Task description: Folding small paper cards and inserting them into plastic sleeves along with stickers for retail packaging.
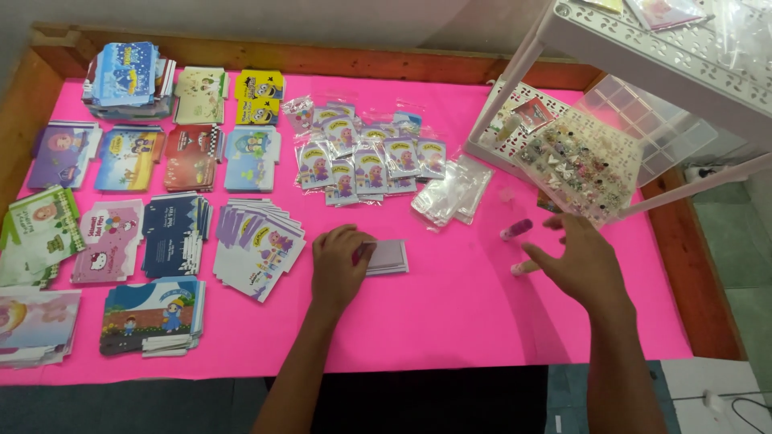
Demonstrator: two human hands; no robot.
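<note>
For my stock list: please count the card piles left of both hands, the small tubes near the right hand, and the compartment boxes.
Card piles: 13
Small tubes: 2
Compartment boxes: 2
Total: 17

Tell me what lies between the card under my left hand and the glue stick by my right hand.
Nothing: in the head view only bare pink cover lies between the card and the glue stick.
</note>
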